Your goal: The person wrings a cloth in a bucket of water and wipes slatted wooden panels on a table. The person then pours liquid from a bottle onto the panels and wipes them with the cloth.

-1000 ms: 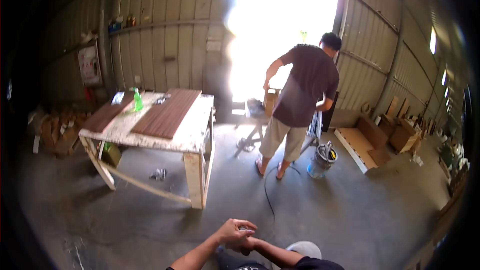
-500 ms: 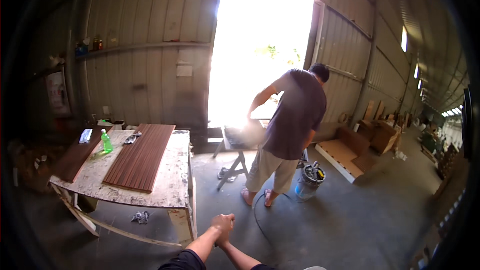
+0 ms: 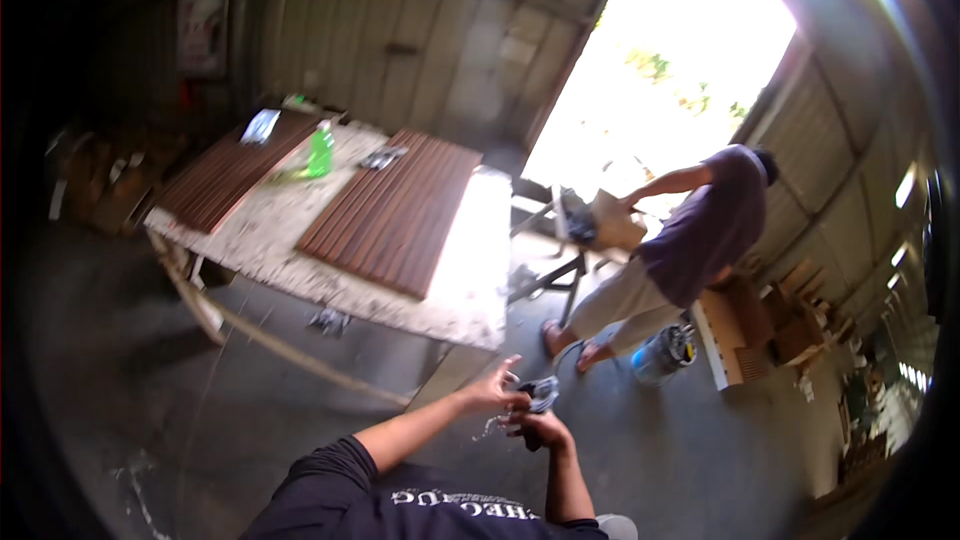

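A crumpled grey and dark cloth-like thing (image 3: 543, 395) is in my right hand (image 3: 545, 428), whose fingers are closed round it; its exact kind is blurred. My left hand (image 3: 488, 387) is beside it with fingers spread, their tips close to the grey thing; I cannot tell whether they touch it. Both hands are in front of my body, off the near right corner of the worktable (image 3: 480, 315). On that table lie two dark brown grooved boards, a nearer one (image 3: 395, 215) and a farther left one (image 3: 235, 175).
A green bottle (image 3: 320, 150) stands between the boards. A silvery crumpled thing (image 3: 383, 157) lies on the right board, a packet (image 3: 261, 126) on the left. Another person (image 3: 700, 225) bends over a trestle stand (image 3: 565, 275) by the doorway. A bucket (image 3: 663, 353) and cardboard (image 3: 745, 325) are on the floor.
My hands were together and are now apart, with the grey thing showing between them. The view has tilted and come closer to the table. The other person's arm has shifted.
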